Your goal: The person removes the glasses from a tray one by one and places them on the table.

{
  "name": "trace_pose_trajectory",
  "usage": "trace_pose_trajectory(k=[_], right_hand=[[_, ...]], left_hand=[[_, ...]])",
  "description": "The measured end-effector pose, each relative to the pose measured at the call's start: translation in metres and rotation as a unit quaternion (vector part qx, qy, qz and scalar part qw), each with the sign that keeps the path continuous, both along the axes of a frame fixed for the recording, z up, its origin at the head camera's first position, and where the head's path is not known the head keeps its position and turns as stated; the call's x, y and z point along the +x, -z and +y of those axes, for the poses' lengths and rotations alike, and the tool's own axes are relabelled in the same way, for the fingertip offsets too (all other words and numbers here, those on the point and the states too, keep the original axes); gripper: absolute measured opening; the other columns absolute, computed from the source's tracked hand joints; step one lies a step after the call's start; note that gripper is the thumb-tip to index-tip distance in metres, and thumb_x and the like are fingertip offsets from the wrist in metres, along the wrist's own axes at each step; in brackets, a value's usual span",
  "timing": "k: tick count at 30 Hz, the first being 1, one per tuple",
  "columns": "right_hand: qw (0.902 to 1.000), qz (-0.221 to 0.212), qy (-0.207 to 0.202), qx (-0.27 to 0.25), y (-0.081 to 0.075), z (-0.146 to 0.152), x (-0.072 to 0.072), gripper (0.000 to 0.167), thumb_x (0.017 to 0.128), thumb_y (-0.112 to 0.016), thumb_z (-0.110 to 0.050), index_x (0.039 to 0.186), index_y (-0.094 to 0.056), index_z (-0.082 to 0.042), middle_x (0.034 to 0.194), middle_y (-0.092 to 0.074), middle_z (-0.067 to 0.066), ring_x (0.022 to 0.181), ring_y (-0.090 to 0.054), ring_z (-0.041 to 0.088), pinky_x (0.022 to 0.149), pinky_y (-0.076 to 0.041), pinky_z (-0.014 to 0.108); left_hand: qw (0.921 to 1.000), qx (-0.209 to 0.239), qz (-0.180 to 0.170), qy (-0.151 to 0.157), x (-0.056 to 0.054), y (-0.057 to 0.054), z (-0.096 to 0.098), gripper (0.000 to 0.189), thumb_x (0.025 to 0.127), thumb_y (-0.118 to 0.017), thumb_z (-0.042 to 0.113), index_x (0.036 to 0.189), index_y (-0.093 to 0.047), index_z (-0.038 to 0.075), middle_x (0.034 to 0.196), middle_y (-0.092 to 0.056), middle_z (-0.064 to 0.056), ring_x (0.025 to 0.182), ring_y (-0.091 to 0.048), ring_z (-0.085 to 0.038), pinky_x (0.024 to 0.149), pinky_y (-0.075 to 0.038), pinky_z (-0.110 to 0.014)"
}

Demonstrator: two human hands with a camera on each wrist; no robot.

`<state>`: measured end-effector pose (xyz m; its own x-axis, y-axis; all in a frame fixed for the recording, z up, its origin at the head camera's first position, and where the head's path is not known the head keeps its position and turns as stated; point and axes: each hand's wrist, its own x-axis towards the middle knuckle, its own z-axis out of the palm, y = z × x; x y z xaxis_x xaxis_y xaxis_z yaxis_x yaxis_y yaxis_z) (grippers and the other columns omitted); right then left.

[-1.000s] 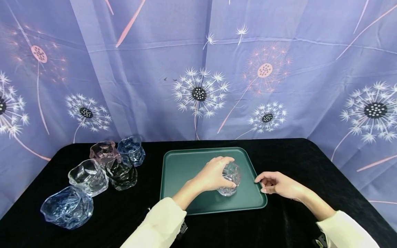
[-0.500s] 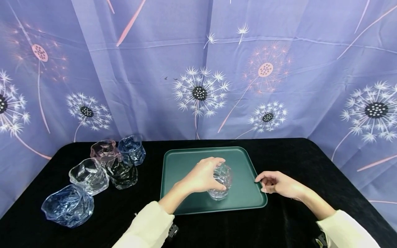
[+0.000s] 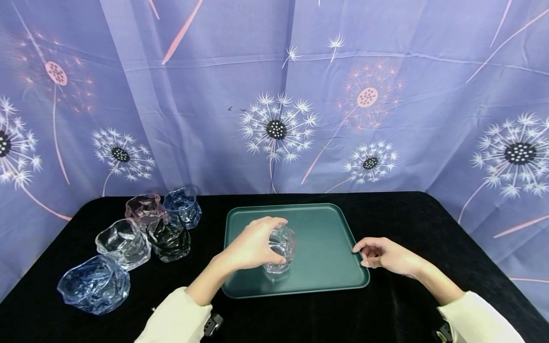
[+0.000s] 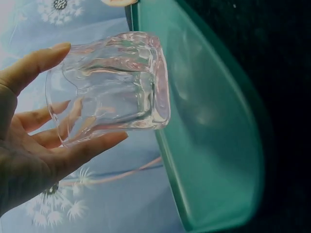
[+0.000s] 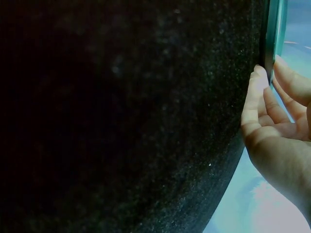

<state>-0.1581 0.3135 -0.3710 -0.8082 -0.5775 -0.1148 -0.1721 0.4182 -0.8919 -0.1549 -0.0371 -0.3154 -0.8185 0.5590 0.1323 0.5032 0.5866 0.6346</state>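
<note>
My left hand (image 3: 253,244) grips a clear, faintly pinkish glass tumbler (image 3: 283,248) by its sides, thumb and fingers around the rim end. The tumbler is upright over the left half of a dark green tray (image 3: 321,247); its base looks very close to the tray's surface, and contact is hard to tell. In the left wrist view the tumbler (image 4: 116,82) shows its thick base towards the tray (image 4: 209,121). At the tray's right edge my right hand (image 3: 386,255) pinches the rim between thumb and fingers, also visible in the right wrist view beside the tray rim (image 5: 276,39).
Several glass tumblers stand grouped on the left of the black-covered table (image 3: 403,224): a large blue one (image 3: 94,286), a clear one (image 3: 124,245), a dark smoky one (image 3: 168,238), a pink one (image 3: 143,209) and another blue one (image 3: 182,207). A purple dandelion-patterned curtain (image 3: 206,119) hangs behind.
My left hand has carried the clear tumbler leftward over the tray, from its right part to left of the middle. My right hand and the tray have stayed put.
</note>
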Motion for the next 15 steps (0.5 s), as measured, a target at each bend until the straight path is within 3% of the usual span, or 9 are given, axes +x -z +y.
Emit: trace_pose_trajectory(k=[10,15], right_hand=[[1.0000,0.003,-0.003,0.002,0.001,0.001,-0.001,0.029,0.086,-0.059,0.000,0.111,-0.052,0.011,0.083,-0.053,0.015,0.069,-0.050,0.008,0.060,-0.046,0.025],[1.0000,0.001,-0.001,0.003,0.001,0.001,-0.001,0.028,0.086,-0.058,0.001,0.111,-0.052,0.011,0.085,-0.054,0.015,0.071,-0.050,0.009,0.062,-0.047,0.025]], left_hand=[[0.9981,-0.010,0.022,-0.057,0.006,-0.003,-0.028,0.070,0.062,-0.082,0.013,0.125,-0.053,0.004,0.122,-0.054,-0.009,0.108,-0.052,-0.024,0.087,-0.044,-0.040],[0.9973,-0.019,0.029,-0.065,0.011,-0.002,-0.043,0.069,0.062,-0.080,0.012,0.125,-0.052,0.003,0.124,-0.054,-0.009,0.110,-0.051,-0.026,0.089,-0.042,-0.042]])
